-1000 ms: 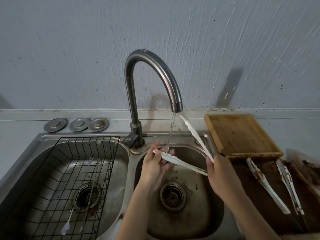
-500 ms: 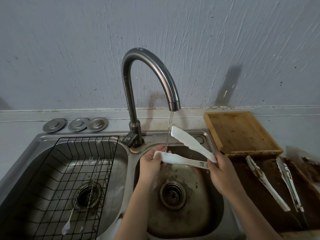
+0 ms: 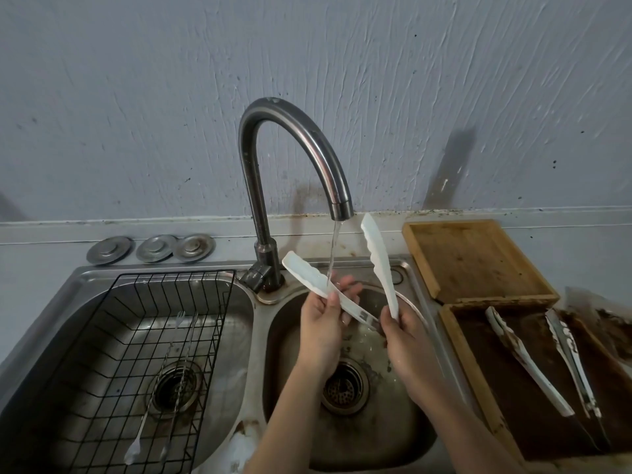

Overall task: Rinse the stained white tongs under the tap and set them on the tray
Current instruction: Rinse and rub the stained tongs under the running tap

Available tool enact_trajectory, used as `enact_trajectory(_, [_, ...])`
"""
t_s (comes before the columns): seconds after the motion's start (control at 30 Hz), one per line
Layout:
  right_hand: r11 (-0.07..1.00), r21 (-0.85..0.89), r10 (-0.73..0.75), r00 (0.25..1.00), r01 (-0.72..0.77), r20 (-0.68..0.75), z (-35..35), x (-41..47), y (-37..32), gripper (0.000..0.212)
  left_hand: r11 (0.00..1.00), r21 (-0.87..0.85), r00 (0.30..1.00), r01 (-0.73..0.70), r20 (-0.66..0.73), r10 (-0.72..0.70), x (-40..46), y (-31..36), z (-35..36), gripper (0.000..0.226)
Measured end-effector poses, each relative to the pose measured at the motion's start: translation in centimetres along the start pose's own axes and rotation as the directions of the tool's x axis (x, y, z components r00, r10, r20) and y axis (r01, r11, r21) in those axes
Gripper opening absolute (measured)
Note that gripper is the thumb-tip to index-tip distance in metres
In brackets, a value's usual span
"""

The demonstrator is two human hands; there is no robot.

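Left hand (image 3: 321, 316) pinches one arm of the white tongs (image 3: 318, 282) under the tap (image 3: 294, 159); right hand (image 3: 407, 336) grips the hinge end, hiding it.

Counts:
- hands: 2, left hand (image 3: 321, 323), right hand (image 3: 407, 340)
- white tongs: 3, held tongs (image 3: 342, 299) plus stained tongs (image 3: 526, 360) and second stained tongs (image 3: 571, 350) in the dark tray (image 3: 468, 357)
- trays: 2, incl. empty wooden tray (image 3: 475, 258)
- sink basins: 2
- taps: 1 (image 3: 273, 186)
- wire racks: 1 (image 3: 164, 336)
- round metal lids: 3 (image 3: 157, 248)
- long utensils in rack: 2 (image 3: 160, 381)
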State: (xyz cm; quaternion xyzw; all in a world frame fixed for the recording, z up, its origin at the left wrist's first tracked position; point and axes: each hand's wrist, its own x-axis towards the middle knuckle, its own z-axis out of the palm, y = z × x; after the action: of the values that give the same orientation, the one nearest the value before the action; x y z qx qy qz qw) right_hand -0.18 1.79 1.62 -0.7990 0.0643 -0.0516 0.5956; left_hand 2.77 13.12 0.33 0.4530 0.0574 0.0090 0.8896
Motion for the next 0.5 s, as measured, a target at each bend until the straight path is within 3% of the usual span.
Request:
enact_trajectory(0.13, [0.999,0.018,0.050,0.999,-0.050,-0.004,0.2,0.3,0.3,0.020,0.987,0.137,0.992,0.079,0.085,-0.091,-0.6,-0.5,-0.4,0.028])
enact_trajectory(0.23, [0.987,0.049,0.154,0.988,-0.153,-0.004,-0.4,0.2,1.1,0.025,0.995,0.061,0.996,0.079,0.043,-0.082,0.2,0.8,-1.2,0.022])
enact_trajectory(0.37, [0.974,-0.199,0.096,0.994,-0.104,-0.053,-1.5,-0.1,2.3,0.032,0.996,-0.071,0.998,0.049,-0.045,-0.052,1.3,2.8,-2.4,0.034])
enact_trajectory(0.5, [0.900,-0.428,0.055,0.996,-0.078,-0.067,-2.2,0.4,2.4,0.028,0.994,0.028,0.990,0.105,-0.100,-0.101,0.6,1.9,-1.8,0.019])
